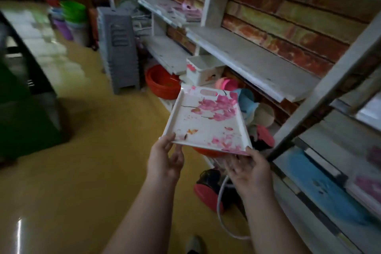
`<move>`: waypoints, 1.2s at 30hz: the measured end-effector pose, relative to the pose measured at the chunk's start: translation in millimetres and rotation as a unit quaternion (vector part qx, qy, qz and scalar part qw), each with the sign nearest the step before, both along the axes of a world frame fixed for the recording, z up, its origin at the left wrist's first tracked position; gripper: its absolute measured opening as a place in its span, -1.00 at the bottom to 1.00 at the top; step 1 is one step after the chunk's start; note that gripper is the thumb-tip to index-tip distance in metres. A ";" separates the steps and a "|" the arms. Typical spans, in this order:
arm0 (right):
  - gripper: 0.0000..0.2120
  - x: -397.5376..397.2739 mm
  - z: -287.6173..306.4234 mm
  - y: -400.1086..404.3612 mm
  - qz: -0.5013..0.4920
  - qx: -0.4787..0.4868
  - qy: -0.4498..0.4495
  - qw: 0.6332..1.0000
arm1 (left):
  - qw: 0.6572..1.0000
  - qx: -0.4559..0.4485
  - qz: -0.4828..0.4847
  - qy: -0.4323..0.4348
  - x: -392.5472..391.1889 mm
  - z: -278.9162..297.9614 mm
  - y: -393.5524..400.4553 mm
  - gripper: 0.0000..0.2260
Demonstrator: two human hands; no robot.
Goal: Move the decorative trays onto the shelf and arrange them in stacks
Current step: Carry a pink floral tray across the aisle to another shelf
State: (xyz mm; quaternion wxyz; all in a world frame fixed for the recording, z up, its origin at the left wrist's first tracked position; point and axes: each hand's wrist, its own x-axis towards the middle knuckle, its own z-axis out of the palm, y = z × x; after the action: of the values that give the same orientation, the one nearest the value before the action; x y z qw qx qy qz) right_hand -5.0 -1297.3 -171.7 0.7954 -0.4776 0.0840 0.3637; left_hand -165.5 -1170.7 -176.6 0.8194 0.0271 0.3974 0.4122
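Evidently unlabelled floral tray (pixel 206 121), two-handed.

- tray (pixel 206 121): white, with pink flowers and thin dark branches
- floor (pixel 86 150): yellow, shiny
- basin (pixel 162 84): red
- stool stack (pixel 121 51): grey
- shelf (pixel 253 62): white
- wall (pixel 288 24): red-brown brick pattern
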 end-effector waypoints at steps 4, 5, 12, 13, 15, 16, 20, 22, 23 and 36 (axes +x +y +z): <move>-0.82 -20.7 -12.1 66.7 0.085 -0.007 0.033 0.996 | 0.996 -0.007 0.084 0.025 -44.6 -9.1 30.8 -0.61; -0.85 -26.3 -14.7 85.0 0.106 -0.007 0.046 0.993 | 0.994 -0.006 0.104 0.033 -54.5 -11.1 39.3 -0.61; -0.92 -52.0 -19.7 219.5 0.244 0.019 0.123 0.962 | 0.968 0.021 0.231 0.098 -88.1 2.5 115.2 -0.60; -0.92 -49.7 -16.6 238.1 0.254 0.023 0.131 0.958 | 0.965 0.026 0.239 0.103 -85.1 6.5 129.5 -0.63; -0.92 -39.4 -6.9 273.7 0.269 0.031 0.139 0.953 | 0.961 0.032 0.251 0.108 -73.9 15.9 157.0 -0.67; -0.92 -32.2 -1.5 290.1 0.274 0.036 0.141 0.951 | 0.960 0.034 0.256 0.109 -66.3 20.5 170.4 -0.67; -0.86 3.9 13.4 342.0 0.281 0.048 0.148 0.947 | 0.956 0.042 0.277 0.087 -31.4 33.7 221.5 -0.67; -0.84 23.4 15.2 363.1 0.287 0.055 0.151 0.944 | 0.953 0.040 0.289 0.078 -12.9 33.9 242.8 -0.67; -0.83 31.7 15.0 373.4 0.288 0.057 0.152 0.944 | 0.953 0.038 0.292 0.076 -4.6 32.2 251.3 -0.67; -0.90 62.8 -16.4 485.5 0.287 0.025 0.164 0.943 | 0.944 -0.009 0.316 0.093 33.7 -9.1 365.8 -0.60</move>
State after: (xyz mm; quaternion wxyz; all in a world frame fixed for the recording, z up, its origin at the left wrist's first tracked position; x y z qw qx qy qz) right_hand 57.8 -811.8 -188.1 0.6438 -0.3952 0.0636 0.6521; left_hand -131.8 -805.0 -185.8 0.6064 -0.0690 0.4634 0.6425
